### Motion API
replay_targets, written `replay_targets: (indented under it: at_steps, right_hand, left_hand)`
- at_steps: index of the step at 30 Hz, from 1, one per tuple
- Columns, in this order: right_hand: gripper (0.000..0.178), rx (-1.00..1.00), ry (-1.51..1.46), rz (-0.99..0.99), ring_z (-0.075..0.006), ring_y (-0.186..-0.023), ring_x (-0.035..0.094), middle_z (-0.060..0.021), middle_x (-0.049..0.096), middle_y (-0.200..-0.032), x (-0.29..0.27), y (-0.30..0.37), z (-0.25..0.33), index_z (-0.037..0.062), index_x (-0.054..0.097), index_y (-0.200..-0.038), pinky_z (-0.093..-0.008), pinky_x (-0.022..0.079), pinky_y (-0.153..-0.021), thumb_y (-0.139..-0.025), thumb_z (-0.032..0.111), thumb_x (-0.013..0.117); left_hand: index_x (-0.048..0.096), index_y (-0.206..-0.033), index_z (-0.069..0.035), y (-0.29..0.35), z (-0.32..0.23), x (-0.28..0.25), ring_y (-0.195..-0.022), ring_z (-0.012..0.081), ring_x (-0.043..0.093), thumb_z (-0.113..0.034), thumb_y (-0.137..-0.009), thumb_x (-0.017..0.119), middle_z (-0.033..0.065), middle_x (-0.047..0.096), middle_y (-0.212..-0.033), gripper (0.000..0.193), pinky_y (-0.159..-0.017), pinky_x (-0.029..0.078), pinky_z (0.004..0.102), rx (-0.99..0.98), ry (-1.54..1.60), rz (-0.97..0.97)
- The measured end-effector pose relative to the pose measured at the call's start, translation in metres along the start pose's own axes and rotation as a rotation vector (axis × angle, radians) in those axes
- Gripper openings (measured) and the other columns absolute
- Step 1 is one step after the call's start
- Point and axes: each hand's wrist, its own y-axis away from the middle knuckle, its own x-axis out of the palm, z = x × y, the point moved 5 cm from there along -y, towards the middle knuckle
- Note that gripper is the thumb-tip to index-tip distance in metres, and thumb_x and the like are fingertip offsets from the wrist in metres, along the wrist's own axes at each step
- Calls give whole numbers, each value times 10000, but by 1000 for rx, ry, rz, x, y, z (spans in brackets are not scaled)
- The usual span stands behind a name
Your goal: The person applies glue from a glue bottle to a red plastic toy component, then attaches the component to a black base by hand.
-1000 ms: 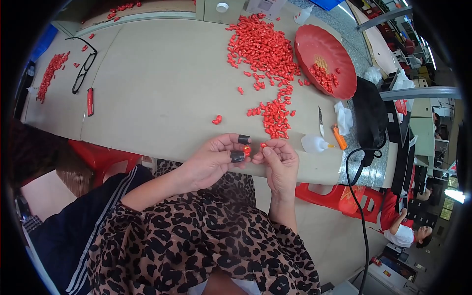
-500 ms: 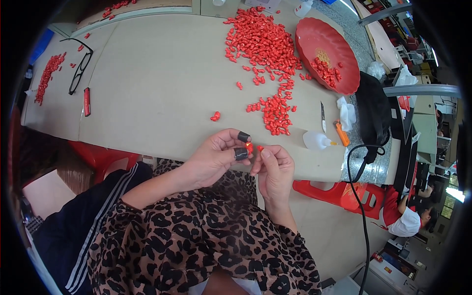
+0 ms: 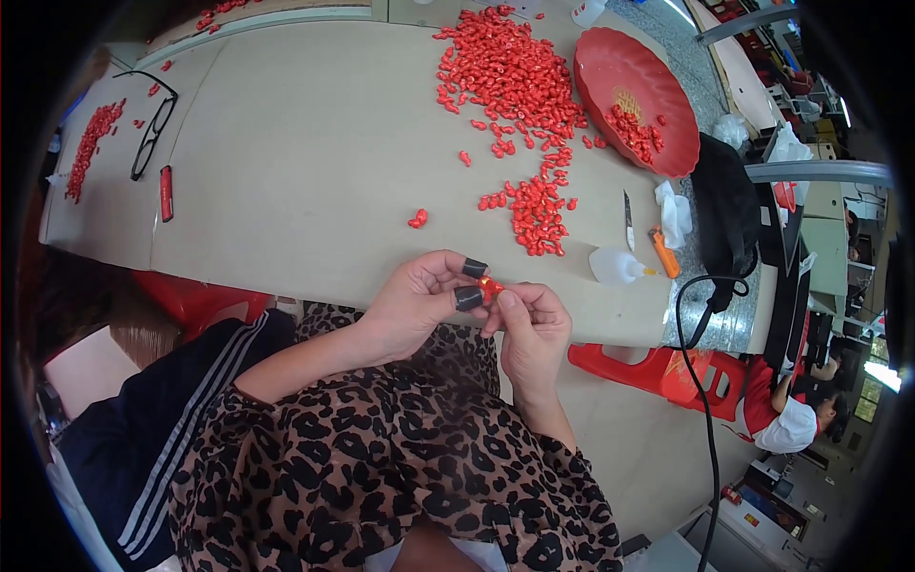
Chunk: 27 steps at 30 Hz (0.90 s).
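- Left hand (image 3: 410,303): thumb and a fingertip closed in a pinch on a small red piece (image 3: 490,286) with a yellow patch; grip looks light, probably so most of it stays exposed.
- Black covers (image 3: 468,298) on those two left fingertips; likely for skin protection or better hold.
- Right hand (image 3: 534,329): thumb and fingertip closed at the piece's right end, tips meeting the left hand's work. Can't tell if it's one piece or two touching; fingers hide it.
- Held piece is up in front of the body, at the worktop (image 3: 315,143) near edge, presumably for close viewing and two-handed fine control.
- Small cluster (image 3: 538,219) of red pieces just beyond the hands, trailing up to the big pile (image 3: 510,76); seems set there for short reach.
- Lone red lump (image 3: 417,219) sits apart, left of the cluster; reason unclear.
- Scalloped red dish (image 3: 610,71) right of the pile, some pieces inside; its wall probably keeps them from mixing with the loose ones.
- White squeeze bottle (image 3: 615,266), knife (image 3: 628,219), orange-handled tool (image 3: 664,255) and white tissue (image 3: 674,214) grouped on the right, likely for right-hand access.
- Glasses (image 3: 152,133), red stick-shaped tool (image 3: 167,194) and another row of pieces (image 3: 91,153) far left, clear of the hands.
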Motion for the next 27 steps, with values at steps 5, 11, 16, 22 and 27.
replay_targets:
  at_steps: [5, 11, 16, 22, 27]
  right_hand:
    - [91, -7, 25, 24, -96, -546, 529, -122, 586, -754, -1, 0, 0, -48, 508, -859, -200, 454, -495, -804, 24, 502]
    - [95, 10, 36, 20, -91, -568, 539, -122, 589, -761, -2, -1, 0, -50, 510, -861, -191, 457, -505, -807, 27, 500]
    - [95, 9, 85, 35, -87, -587, 541, -116, 587, -759, -1, -1, 3, -54, 509, -862, -180, 453, -510, -807, 22, 498]
    - [83, 17, 123, 29, -96, -609, 555, -116, 584, -769, -2, -1, 4, -54, 507, -857, -177, 450, -508, -798, 5, 502]
    - [78, 33, 158, 41, -103, -633, 566, -111, 582, -780, -2, -2, 6, -52, 508, -855, -172, 446, -510, -793, -3, 507]
  left_hand:
    - [507, -907, -10, -1, 1, -1, -731, 117, 556, 7, -771, 522, 71, 572, -840, 137, -679, 457, 235, 3, -17, 1]
    - [505, -908, -5, -1, 0, 1, -737, 120, 557, 13, -772, 517, 74, 571, -840, 138, -679, 460, 237, 3, 7, 20]
    - [500, -917, -3, -2, 3, -1, -739, 123, 558, 15, -771, 518, 75, 571, -851, 148, -682, 461, 240, 6, -20, 27]
    - [498, -908, -2, -2, 3, -1, -736, 126, 557, 7, -771, 524, 79, 571, -854, 140, -681, 460, 245, 23, -4, 51]
    - [497, -903, -1, -2, 3, -1, -732, 127, 556, 10, -770, 524, 80, 571, -854, 136, -677, 461, 246, 23, -34, 40]
